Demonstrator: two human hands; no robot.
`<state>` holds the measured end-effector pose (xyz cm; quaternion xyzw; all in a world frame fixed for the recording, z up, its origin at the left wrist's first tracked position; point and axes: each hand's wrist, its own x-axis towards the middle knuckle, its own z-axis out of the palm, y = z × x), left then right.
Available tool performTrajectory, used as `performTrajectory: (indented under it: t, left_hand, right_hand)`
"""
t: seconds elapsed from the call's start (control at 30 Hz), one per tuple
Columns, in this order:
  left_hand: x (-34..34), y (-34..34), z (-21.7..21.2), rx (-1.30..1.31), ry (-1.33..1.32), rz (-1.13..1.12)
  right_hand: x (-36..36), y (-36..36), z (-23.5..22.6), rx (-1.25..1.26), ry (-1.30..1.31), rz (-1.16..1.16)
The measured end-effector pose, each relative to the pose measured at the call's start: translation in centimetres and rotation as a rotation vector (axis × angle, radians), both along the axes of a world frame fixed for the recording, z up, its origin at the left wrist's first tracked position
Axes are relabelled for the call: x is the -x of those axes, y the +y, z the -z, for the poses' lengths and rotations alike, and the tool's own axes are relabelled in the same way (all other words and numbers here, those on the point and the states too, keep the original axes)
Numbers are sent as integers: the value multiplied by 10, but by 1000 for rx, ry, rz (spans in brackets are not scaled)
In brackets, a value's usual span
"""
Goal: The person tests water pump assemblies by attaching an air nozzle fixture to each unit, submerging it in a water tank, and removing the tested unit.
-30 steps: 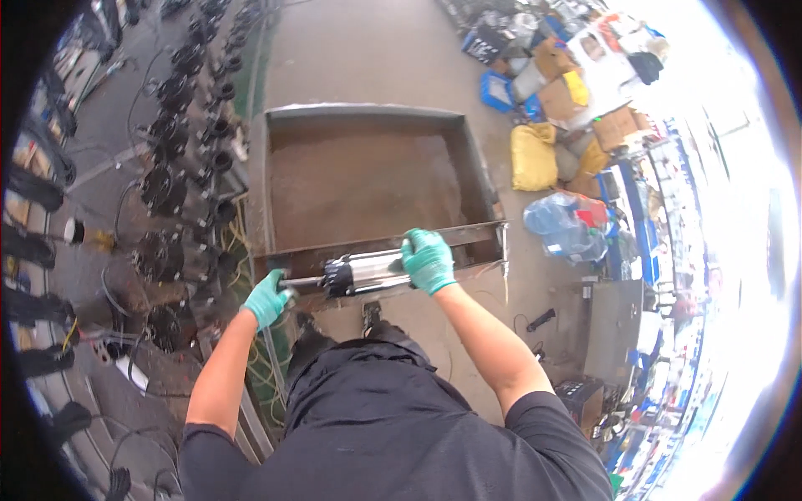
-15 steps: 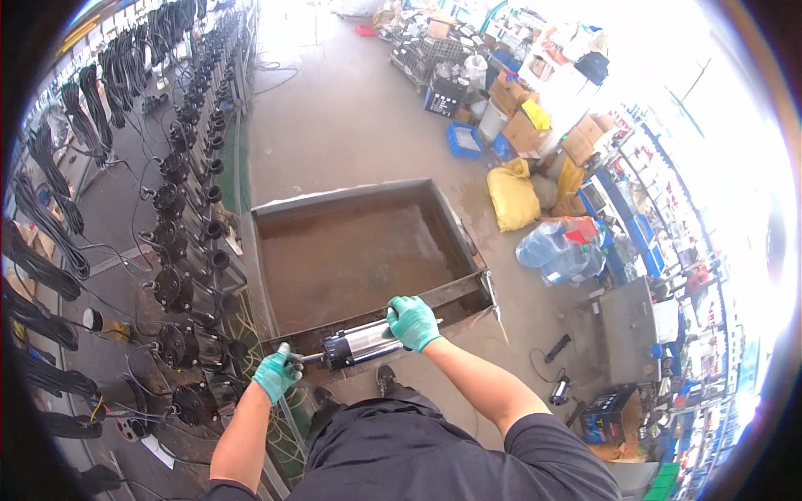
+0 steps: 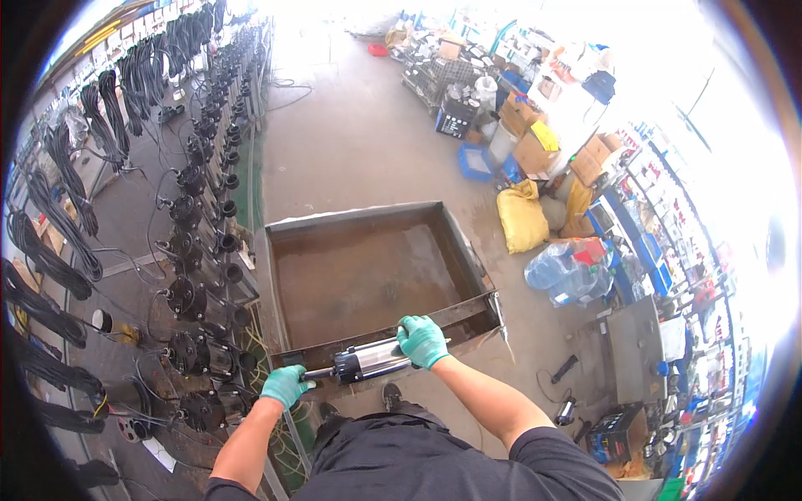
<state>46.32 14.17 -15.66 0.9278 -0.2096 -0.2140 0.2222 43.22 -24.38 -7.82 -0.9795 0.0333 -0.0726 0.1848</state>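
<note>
place: workshop | signs: row of black pumps point(image 3: 190, 292) | rusty metal water tank point(image 3: 368, 275) | stacked cardboard boxes point(image 3: 535, 150)

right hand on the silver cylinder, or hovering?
Touching. The head view shows the right hand, in a green glove, wrapped over the far end of the silver cylinder, fingers curled around it with no gap.

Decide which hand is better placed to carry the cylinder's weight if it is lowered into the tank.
Right, probably. The right hand wraps the shiny body of the cylinder, by the tank rim; the left hand grips only its thin dark end.
</note>
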Motion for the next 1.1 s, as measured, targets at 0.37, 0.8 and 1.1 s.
performTrajectory:
  t: [0.37,0.8,1.1]
  left_hand:
    - [-18,6,-12,325,1072,-637]
    - [0,-3,-1,127,66,-175]
    - [-1,2,13,115,-307,108]
  right_hand:
    - [-1,-1,0,5,13,6]
    - [0,-1,-2,-3,32,-17]
    - [-1,-2,0,17,42,-13]
